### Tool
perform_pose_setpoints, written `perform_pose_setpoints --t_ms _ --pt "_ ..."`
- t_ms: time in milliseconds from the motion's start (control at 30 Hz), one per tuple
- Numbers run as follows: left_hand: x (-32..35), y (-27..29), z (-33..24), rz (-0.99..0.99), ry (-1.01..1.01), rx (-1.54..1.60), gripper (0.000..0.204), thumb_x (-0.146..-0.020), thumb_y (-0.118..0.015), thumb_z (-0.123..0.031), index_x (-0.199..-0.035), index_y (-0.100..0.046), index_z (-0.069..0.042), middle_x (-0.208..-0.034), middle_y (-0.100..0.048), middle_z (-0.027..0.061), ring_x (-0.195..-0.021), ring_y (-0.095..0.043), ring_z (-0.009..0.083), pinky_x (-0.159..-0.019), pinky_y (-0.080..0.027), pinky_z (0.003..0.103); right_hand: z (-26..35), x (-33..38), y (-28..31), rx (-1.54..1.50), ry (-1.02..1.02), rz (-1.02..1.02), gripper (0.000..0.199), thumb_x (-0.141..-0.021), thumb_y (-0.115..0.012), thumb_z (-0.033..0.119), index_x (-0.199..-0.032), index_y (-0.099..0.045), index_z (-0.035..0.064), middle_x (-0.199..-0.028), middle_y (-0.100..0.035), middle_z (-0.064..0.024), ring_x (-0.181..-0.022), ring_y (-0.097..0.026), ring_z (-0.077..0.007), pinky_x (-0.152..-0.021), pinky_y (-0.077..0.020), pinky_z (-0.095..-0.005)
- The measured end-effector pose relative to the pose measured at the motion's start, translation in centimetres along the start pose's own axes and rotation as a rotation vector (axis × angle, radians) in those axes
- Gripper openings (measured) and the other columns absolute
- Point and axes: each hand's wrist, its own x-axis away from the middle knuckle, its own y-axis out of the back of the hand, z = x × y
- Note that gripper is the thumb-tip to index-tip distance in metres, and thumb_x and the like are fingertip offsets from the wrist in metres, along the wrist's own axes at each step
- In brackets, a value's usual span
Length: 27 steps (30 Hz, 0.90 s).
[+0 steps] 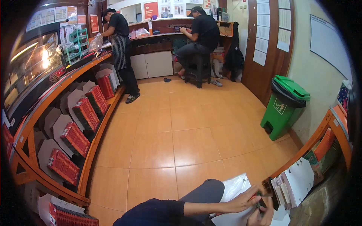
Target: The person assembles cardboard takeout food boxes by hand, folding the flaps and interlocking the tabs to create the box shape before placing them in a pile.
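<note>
Down at the bottom right, the person's left hand [245, 202] pinches a small red-and-dark object [259, 195] (too small to identify) just beside the white plastic bag [235, 188] lying over the knee. The right hand [264, 216] sits curled right under it, though its grip I cannot tell. Flat white cartons [298, 179] stand in the orange shelf [320, 132] alongside; a green bin [283, 107] waits further back.

two co-workers [120, 41], one green bin [284, 105]

A green wheeled bin [283, 106] stands near stacked red boxes [86, 114] on orange shelving [98, 132].
</note>
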Motion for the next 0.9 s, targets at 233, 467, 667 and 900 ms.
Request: perform_pose_setpoints --t_ms 233,467,667,900 --pt "0.0 -2.3 -4.2 -0.515 -0.531 -0.558 0.049 -0.093 -0.055 -0.041 -0.122 -0.052 -0.001 -0.12 -0.041 0.0154 -0.109 -0.049 0.0324 -0.095 -0.041 0.045 -1.9 -0.7 2.5 0.235 -0.018 -0.13 0.017 -0.084 -0.073 0.011 -0.097 -0.07 0.0007 -0.08 -0.052 -0.0076 -0.07 -0.055 -0.0255 -0.06 -0.0489 -0.04" --pt "0.2 -9.2 -0.7 -0.509 -0.018 -0.001 0.075 -0.089 -0.062 -0.039 -0.148 -0.025 -0.011 -0.138 -0.038 0.0145 -0.123 -0.044 0.0333 -0.102 -0.04 0.042 -0.2 -1.0 1.6 -0.339 -0.088 -0.213 0.021 -0.088 -0.071 0.014 -0.101 -0.068 -0.0021 -0.097 -0.062 -0.0163 -0.083 -0.063 -0.0275 -0.072 -0.0519 -0.0406" --pt "0.3 -6.0 -2.1 -0.224 -0.22 -0.028 0.07 -0.094 -0.053 -0.044 -0.141 -0.03 0.003 -0.136 -0.033 0.0212 -0.128 -0.034 0.0345 -0.107 -0.029 0.044 -1.6 0.4 2.8 -0.064 0.064 0.081 0.021 -0.089 -0.07 0.013 -0.1 -0.067 -0.0044 -0.096 -0.066 -0.0182 -0.084 -0.065 -0.0272 -0.075 -0.0525 -0.0411" --pt "-0.3 -4.5 -2.0 -0.238 -0.15 0.178 0.029 -0.1 -0.046 -0.014 -0.122 -0.056 0.002 -0.135 -0.044 0.0205 -0.129 -0.039 0.034 -0.106 -0.033 0.042 0.1 0.3 1.8 -0.166 -0.093 -0.06 0.01 -0.078 -0.075 0.007 -0.085 -0.069 0.0022 -0.08 -0.063 -0.0108 -0.074 -0.062 -0.0281 -0.067 -0.0481 -0.0379"
